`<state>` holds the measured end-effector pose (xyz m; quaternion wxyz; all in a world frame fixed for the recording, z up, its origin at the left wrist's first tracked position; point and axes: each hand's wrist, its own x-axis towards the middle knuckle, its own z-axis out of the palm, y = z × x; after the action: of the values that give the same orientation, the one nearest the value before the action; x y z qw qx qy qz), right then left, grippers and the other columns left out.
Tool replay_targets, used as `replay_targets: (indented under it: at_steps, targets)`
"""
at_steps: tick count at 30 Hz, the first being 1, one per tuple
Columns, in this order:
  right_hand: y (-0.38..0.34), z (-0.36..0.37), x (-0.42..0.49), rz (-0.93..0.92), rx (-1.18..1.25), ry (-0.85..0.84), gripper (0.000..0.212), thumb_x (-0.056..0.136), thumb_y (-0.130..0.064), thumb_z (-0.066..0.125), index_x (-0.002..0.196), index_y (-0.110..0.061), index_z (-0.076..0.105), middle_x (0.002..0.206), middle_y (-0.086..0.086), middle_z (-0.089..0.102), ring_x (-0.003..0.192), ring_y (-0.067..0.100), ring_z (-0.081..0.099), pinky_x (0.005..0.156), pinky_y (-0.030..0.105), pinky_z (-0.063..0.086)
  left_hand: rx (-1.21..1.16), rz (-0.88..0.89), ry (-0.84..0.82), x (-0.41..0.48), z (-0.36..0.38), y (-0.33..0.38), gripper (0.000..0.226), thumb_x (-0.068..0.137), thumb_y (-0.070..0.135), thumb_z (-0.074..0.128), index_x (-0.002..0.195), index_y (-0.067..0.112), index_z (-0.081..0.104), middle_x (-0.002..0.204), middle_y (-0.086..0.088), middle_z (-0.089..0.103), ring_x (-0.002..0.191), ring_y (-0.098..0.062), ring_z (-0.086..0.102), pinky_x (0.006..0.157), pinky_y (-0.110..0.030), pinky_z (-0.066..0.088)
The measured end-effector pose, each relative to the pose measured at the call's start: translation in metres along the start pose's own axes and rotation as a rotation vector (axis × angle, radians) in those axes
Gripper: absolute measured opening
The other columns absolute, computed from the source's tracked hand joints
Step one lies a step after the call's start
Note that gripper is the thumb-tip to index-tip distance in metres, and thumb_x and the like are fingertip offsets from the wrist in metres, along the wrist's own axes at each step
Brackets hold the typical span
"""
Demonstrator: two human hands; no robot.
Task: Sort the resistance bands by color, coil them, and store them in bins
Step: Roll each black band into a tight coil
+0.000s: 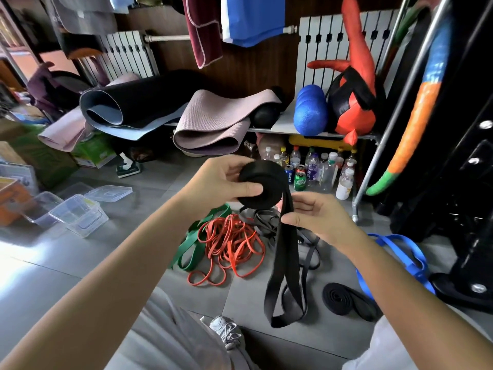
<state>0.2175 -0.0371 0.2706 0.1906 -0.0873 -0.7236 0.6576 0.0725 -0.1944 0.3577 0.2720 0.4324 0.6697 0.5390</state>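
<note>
My left hand (221,180) grips a thick coil of black resistance band (262,182) in mid-air, thumb across its face. The band's loose tail (285,263) hangs down from the coil to near the floor, and my right hand (317,217) pinches it just below the coil. On the floor beneath lie a tangle of red bands (232,244), green bands (192,249), grey bands (262,220), a blue band (394,252) at the right and a coiled black band (344,297). Clear plastic bins (77,214) with lids stand on the floor at the left.
Rolled yoga mats (208,121) and a blue foam roller (310,113) lie on a low shelf behind. Bottles and cans (314,172) crowd under the shelf. A black machine base (464,209) stands at the right. My shoe (226,329) is near the bottom edge. Cardboard boxes sit far left.
</note>
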Motion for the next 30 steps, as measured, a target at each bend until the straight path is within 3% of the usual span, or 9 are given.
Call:
replay_targets:
  at_steps: [4,7,10,13,15,20,23,26,30]
  targets:
    - [-0.015,0.008,0.008,-0.124,0.087,0.089,0.047,0.064,-0.004,0.072,0.110,-0.012,0.063,0.091,-0.011,0.074,0.090,0.004,0.068,0.076,0.017,0.052,-0.450,-0.022,0.036,-0.002,0.013,-0.001,0.034,0.070,0.007,0.065,0.104,0.010,0.060,0.094,-0.005,0.071,0.087,-0.020,0.070,0.067,-0.031,0.059]
    - [-0.020,0.009,0.012,-0.153,0.144,0.167,0.040,0.063,-0.011,0.073,0.101,-0.019,0.065,0.089,-0.009,0.074,0.087,0.005,0.069,0.073,0.017,0.052,-0.640,-0.056,0.052,-0.002,0.027,-0.010,0.034,0.075,0.006,0.060,0.109,0.005,0.056,0.102,-0.012,0.066,0.092,-0.023,0.067,0.079,-0.039,0.058]
    - [-0.018,0.002,0.011,-0.156,0.065,0.185,0.035,0.064,-0.010,0.076,0.094,-0.026,0.068,0.086,-0.010,0.074,0.083,0.004,0.069,0.073,0.015,0.052,-0.317,-0.049,0.069,0.000,0.026,-0.013,0.028,0.084,0.001,0.062,0.109,0.012,0.056,0.107,-0.007,0.065,0.099,-0.020,0.065,0.088,-0.036,0.055]
    - [-0.017,-0.005,0.010,-0.126,-0.002,0.143,0.034,0.061,-0.010,0.079,0.088,-0.030,0.071,0.086,-0.008,0.074,0.081,0.006,0.069,0.073,0.015,0.052,0.136,0.083,0.099,0.006,0.015,-0.007,0.044,0.079,0.007,0.072,0.112,0.027,0.053,0.107,0.010,0.062,0.093,0.004,0.061,0.086,-0.015,0.049]
    - [-0.016,-0.007,0.012,-0.114,-0.048,0.113,0.039,0.065,0.002,0.078,0.085,-0.030,0.071,0.082,-0.010,0.074,0.077,0.004,0.069,0.070,0.013,0.052,0.215,0.090,0.036,0.010,0.007,0.001,0.043,0.078,0.010,0.074,0.114,0.025,0.056,0.105,0.009,0.065,0.089,0.006,0.062,0.081,-0.010,0.049]
    - [-0.020,-0.010,0.012,-0.108,-0.075,0.094,0.040,0.065,0.005,0.077,0.080,-0.033,0.072,0.081,-0.013,0.074,0.075,0.001,0.069,0.068,0.011,0.051,0.198,-0.017,-0.019,0.010,0.003,0.002,0.032,0.081,0.003,0.069,0.111,0.010,0.063,0.100,-0.006,0.070,0.089,-0.014,0.068,0.082,-0.025,0.055]
    - [-0.021,-0.009,0.010,-0.103,-0.133,0.078,0.040,0.067,0.003,0.078,0.086,-0.031,0.068,0.079,-0.015,0.073,0.073,0.001,0.068,0.068,0.012,0.051,0.171,-0.049,-0.066,0.007,0.004,-0.003,0.030,0.082,0.003,0.068,0.111,0.008,0.060,0.099,-0.006,0.068,0.086,-0.008,0.066,0.080,-0.019,0.054]
    - [-0.022,-0.006,0.011,-0.066,-0.233,0.019,0.038,0.068,0.000,0.079,0.084,-0.031,0.066,0.074,-0.017,0.072,0.071,0.001,0.068,0.068,0.014,0.053,0.547,0.032,-0.171,0.006,0.008,-0.002,0.052,0.075,0.016,0.078,0.120,0.017,0.051,0.104,0.014,0.057,0.086,0.011,0.056,0.072,0.001,0.040]
    - [-0.022,-0.002,0.011,-0.067,-0.272,0.007,0.039,0.067,-0.003,0.081,0.086,-0.034,0.066,0.077,-0.016,0.072,0.073,0.002,0.067,0.071,0.017,0.054,0.882,0.175,-0.113,0.006,0.018,-0.009,0.054,0.074,0.023,0.076,0.123,0.023,0.054,0.109,0.008,0.060,0.092,-0.007,0.053,0.068,-0.015,0.037]
